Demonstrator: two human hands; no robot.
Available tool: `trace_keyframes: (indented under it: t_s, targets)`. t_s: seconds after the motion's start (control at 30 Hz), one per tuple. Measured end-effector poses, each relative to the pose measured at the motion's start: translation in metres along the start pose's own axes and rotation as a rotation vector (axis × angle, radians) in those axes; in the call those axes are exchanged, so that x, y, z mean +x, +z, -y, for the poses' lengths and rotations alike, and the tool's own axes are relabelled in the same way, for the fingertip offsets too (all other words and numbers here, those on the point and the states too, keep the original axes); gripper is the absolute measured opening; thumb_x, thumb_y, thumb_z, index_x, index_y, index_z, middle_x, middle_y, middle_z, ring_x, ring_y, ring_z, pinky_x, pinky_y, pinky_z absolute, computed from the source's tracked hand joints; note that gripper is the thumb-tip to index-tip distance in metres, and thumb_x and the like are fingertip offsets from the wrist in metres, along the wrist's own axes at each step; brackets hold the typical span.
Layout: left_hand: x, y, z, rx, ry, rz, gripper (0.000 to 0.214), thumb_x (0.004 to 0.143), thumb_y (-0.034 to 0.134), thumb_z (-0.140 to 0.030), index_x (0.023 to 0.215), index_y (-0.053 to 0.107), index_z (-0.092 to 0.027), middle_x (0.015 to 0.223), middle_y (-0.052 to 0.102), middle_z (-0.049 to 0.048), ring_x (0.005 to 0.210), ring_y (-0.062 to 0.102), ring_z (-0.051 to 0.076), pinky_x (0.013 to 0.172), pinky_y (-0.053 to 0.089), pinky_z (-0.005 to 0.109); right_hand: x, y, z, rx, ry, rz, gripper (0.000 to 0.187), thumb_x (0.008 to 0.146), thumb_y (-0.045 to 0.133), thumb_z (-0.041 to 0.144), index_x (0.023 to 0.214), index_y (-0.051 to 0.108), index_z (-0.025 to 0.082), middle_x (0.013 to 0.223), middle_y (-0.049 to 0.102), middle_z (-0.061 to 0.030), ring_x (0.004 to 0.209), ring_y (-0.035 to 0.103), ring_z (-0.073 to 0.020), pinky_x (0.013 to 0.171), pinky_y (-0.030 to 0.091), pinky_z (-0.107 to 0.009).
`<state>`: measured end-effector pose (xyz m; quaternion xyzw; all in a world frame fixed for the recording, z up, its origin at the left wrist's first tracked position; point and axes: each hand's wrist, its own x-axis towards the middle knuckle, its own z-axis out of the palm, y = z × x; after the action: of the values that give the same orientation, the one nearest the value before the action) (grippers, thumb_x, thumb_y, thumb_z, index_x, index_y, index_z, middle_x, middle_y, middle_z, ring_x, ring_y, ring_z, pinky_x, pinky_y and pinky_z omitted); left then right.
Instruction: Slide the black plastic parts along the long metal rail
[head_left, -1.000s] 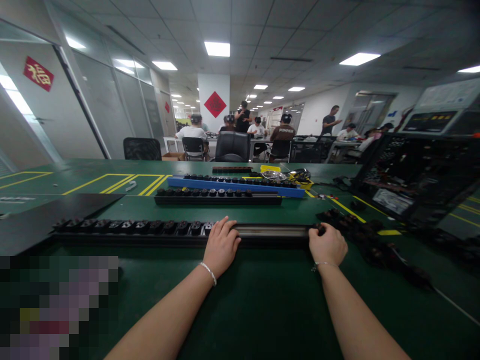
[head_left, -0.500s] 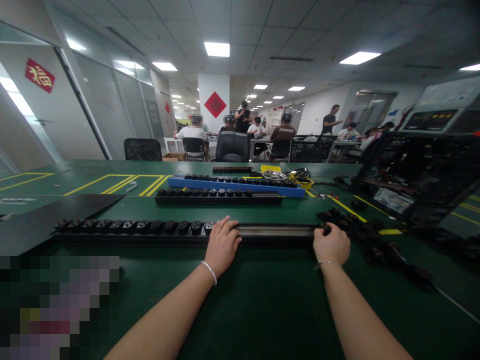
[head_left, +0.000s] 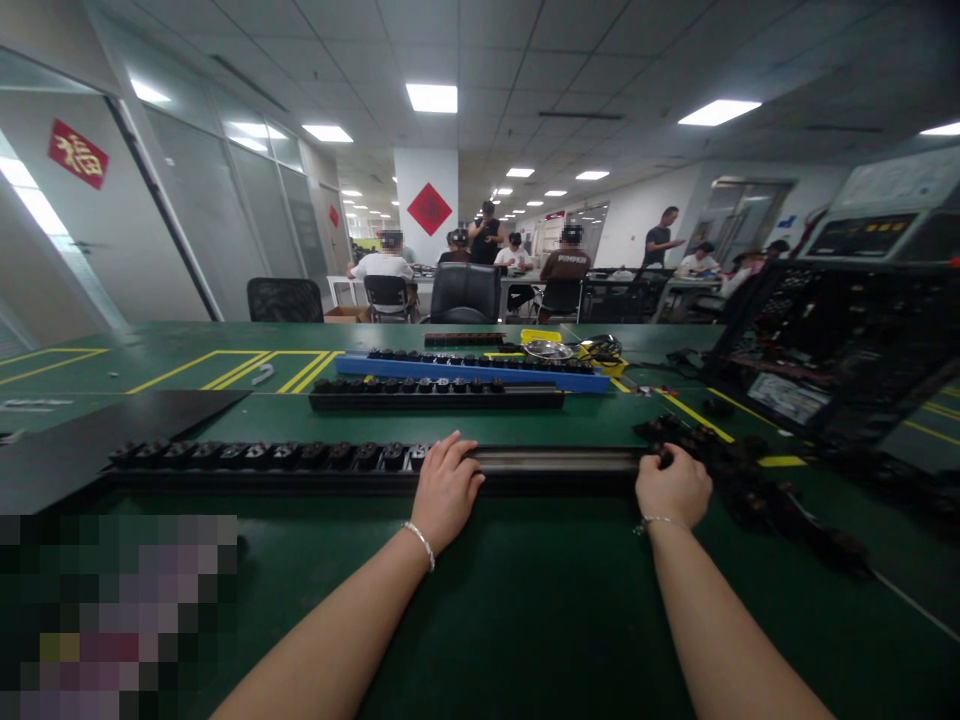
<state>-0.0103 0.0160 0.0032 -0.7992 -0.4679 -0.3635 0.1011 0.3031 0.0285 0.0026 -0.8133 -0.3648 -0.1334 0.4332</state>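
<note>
A long black channel (head_left: 300,483), which looks like a power strip housing, lies across the table in front of me. Black socket modules (head_left: 311,455) fill its left part in a row, while bare metal rail shows to the right. My left hand (head_left: 448,490) is closed over the channel at the last socket of the row, its fingers draped across the top. At the channel's right end, my right hand (head_left: 673,485) is closed, pinching a small black piece (head_left: 666,457) that looks like a socket module. Most of that piece is hidden by the fingers.
Beyond lie a shorter black strip (head_left: 442,400) and a blue strip (head_left: 472,372), both with sockets. A metal dish (head_left: 547,350) is behind. Loose black modules (head_left: 765,495) and an open black case (head_left: 832,350) are at right. People sit farther back.
My right hand has shifted slightly right along the channel's end, with the small black piece still in its fingers. My left hand stays in place.
</note>
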Motion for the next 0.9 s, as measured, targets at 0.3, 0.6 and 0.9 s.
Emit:
trace_keyframes:
  t_s: [0.3, 0.6, 0.9]
  targets:
    - [0.0, 0.0, -0.002, 0.009, -0.006, -0.007, 0.011, 0.084, 0.055, -0.021, 0.084, 0.065, -0.021, 0.119, 0.061, 0.0066, 0.126, 0.043, 0.027, 0.106, 0.036, 0.049, 0.005, 0.001, -0.005, 0.004, -0.05, 0.014, 0.041, 0.074, 0.046, 0.026, 0.107, 0.064, 0.011, 0.092, 0.059, -0.0147, 0.088, 0.049, -0.0271, 0.082, 0.04, -0.04]
    - [-0.002, -0.001, -0.001, 0.006, -0.004, -0.003, 0.01, 0.084, 0.055, -0.021, 0.084, 0.065, -0.02, 0.12, 0.061, 0.0058, 0.126, 0.043, 0.027, 0.106, 0.036, 0.048, 0.017, 0.001, -0.018, 0.009, 0.035, -0.044, 0.041, 0.072, 0.047, 0.025, 0.106, 0.065, 0.01, 0.088, 0.057, -0.0136, 0.085, 0.049, -0.0265, 0.082, 0.039, -0.04]
    - [-0.002, -0.001, -0.002, 0.008, -0.006, -0.001, 0.01, 0.084, 0.055, -0.021, 0.084, 0.065, -0.021, 0.119, 0.061, 0.0064, 0.126, 0.043, 0.027, 0.106, 0.036, 0.048, 0.022, -0.004, -0.02, -0.005, 0.093, -0.014, 0.043, 0.073, 0.045, 0.026, 0.11, 0.064, 0.011, 0.094, 0.056, -0.0138, 0.091, 0.049, -0.0272, 0.086, 0.04, -0.04]
